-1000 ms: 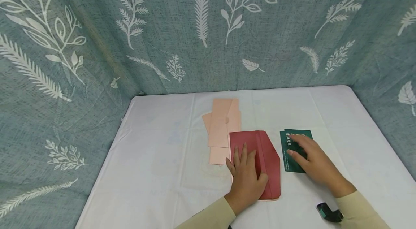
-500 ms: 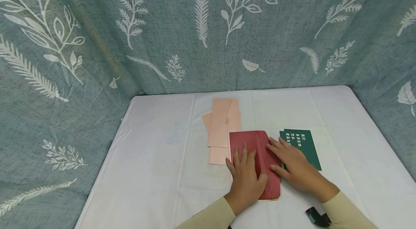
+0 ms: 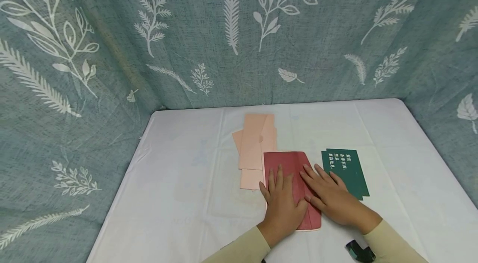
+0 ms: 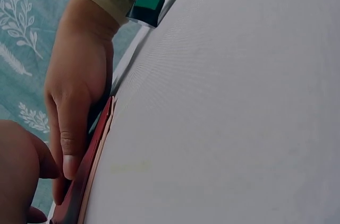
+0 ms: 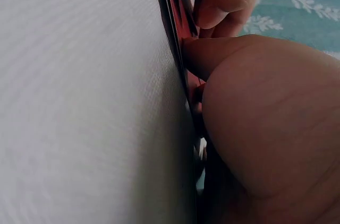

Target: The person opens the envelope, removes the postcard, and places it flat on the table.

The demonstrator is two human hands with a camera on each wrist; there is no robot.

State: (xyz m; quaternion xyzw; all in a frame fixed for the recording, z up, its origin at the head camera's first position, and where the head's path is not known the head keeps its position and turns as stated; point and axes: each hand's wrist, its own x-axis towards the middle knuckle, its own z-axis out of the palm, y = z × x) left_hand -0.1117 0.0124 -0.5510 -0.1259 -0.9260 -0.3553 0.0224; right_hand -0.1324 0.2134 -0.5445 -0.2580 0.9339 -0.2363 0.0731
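Since the right hand (image 3: 337,200) left the cards (image 3: 347,167), it joins the left hand (image 3: 283,205) on the red envelope (image 3: 293,162).
Both outstretched, gripping nothing; probably smoothing.

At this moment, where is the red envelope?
In the head view, the red envelope lies just right of centre, under the left hand and right hand, with peach envelopes left, green cards right.

Head view looks forward and down on the counter (image 3: 175,196) from farther off; close wrist views skim it, sharing the red envelope (image 3: 297,186), lower left and upper centre respectively.
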